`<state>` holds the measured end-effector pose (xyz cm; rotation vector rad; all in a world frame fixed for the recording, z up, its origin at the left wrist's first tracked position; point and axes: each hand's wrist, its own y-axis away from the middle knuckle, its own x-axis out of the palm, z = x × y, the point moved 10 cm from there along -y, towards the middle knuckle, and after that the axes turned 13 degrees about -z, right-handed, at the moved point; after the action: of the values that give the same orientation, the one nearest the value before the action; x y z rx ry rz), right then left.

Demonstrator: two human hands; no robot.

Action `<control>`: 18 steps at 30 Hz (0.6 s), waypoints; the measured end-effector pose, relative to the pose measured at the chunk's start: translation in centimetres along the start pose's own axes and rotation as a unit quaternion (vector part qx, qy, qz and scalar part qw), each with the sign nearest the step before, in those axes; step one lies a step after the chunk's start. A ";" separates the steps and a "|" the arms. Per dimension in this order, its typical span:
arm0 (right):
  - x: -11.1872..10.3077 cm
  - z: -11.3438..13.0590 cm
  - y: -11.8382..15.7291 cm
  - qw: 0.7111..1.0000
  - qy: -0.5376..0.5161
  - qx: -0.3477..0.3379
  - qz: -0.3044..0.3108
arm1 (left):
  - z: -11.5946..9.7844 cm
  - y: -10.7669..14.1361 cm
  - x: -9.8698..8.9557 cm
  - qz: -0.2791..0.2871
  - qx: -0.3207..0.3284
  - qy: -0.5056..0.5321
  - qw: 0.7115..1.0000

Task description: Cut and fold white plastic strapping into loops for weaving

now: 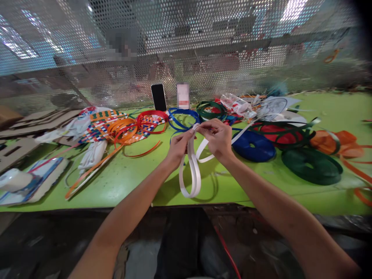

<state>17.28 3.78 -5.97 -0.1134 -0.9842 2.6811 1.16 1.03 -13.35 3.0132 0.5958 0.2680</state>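
Note:
A white strap (195, 176) hangs in long loops over the table's front part, and both of my hands pinch it near its top. My left hand (179, 148) is closed around the loops from the left. Close beside it, my right hand (217, 139) pinches the strap between thumb and fingers, the fingertips of both hands almost meeting. A length of the same strap runs past my right hand toward the back right. Just behind my hands lies a blue strap coil (183, 118). The exact grip at the fingertips is partly hidden.
On the green table (116, 186) are orange strap coils (123, 130), a blue roll (254, 145), a dark green roll (312, 166) and a woven multicoloured piece (100, 126). A black phone (159, 97) leans on the perforated metal screen (130, 73). Cardboard pieces (37, 122) lie left.

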 end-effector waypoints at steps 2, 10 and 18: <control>-0.2 0.1 0.1 1.000 0.006 -0.001 -0.010 | -0.4 0.3 0.1 0.004 0.015 -0.017 1.000; -0.8 0.2 0.0 0.999 0.001 -0.004 -0.034 | -1.6 0.5 0.4 0.026 0.086 -0.021 0.996; -1.0 0.1 0.4 0.998 0.000 0.002 -0.059 | -1.9 0.5 0.6 0.036 0.115 -0.015 0.993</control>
<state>18.10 3.15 -6.16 -0.0522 -0.9555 2.5763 1.52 0.86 -11.34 3.2589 0.5503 0.1681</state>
